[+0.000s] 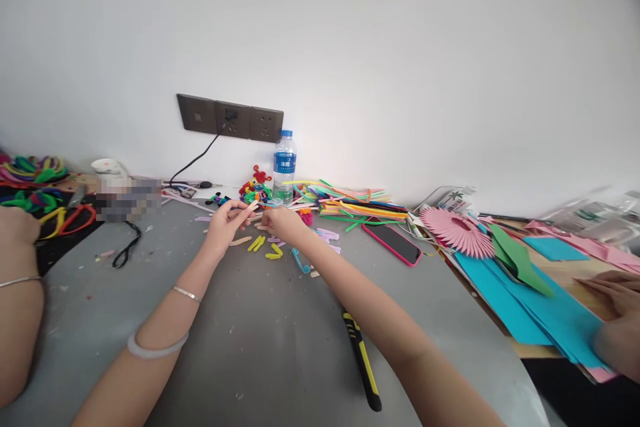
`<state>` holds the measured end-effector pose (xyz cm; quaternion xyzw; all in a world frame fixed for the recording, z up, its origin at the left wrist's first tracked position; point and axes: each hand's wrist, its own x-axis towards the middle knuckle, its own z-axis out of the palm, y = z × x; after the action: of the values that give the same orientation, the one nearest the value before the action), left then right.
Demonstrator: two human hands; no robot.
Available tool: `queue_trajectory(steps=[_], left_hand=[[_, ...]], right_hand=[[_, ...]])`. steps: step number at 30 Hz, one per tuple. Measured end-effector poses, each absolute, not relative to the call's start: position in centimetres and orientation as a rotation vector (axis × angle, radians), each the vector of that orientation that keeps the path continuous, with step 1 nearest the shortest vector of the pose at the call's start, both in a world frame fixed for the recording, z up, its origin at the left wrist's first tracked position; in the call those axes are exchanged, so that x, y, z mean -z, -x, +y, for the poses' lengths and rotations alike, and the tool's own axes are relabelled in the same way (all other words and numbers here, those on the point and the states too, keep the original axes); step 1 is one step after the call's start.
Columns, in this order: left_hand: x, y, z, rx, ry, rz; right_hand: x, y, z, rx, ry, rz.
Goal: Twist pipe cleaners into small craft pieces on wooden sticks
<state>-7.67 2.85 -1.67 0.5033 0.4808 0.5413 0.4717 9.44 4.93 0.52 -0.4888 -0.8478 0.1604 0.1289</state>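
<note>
My left hand (227,225) is closed, its thumb and fingers pinching a small pale pipe-cleaner piece (254,205). Close to its right, my right hand (284,223) is curled, with its fingertips mostly hidden; a thin strand seems to run between the two hands, but its hold is unclear. Just below the hands lie short yellow pieces (257,243), a peach piece (241,241) and a curled blue piece (300,261). Lilac pieces (327,234) sit beyond my right wrist. Behind the hands stands a colourful pipe-cleaner figure (256,185).
A water bottle (285,167) stands by the wall. Pipe cleaners (365,207) and a phone (393,241) lie to the right, a yellow-black cutter (363,363) nearer. Other people's hands show at both edges, beside scissors (77,219) left and blue paper (520,300) right.
</note>
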Motion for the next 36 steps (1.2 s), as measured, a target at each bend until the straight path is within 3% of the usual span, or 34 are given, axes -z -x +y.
queue_trajectory(steps=[3, 9, 13, 25, 36], left_hand=[[1.7, 7.7, 2.8, -1.358, -1.205, 1.142], [1.8, 7.3, 2.5, -1.31, -1.272, 1.076], [1.4, 7.0, 2.0, -1.209, -1.37, 1.072], [1.5, 6.7, 1.6, -1.172, -1.483, 1.146], [1.6, 6.7, 1.6, -1.244, -1.482, 1.151]], right_hand=[[-0.6, -10.3, 5.3, -0.604, 1.301, -2.405], [-1.3, -12.5, 5.2, -1.539, 0.943, -1.867], [-0.9, -12.9, 5.0, -1.757, 0.892, -1.628], [-0.4, -12.6, 4.8, -1.804, 0.782, -1.452], [-0.9, -12.5, 4.6, -1.351, 0.897, -1.707]])
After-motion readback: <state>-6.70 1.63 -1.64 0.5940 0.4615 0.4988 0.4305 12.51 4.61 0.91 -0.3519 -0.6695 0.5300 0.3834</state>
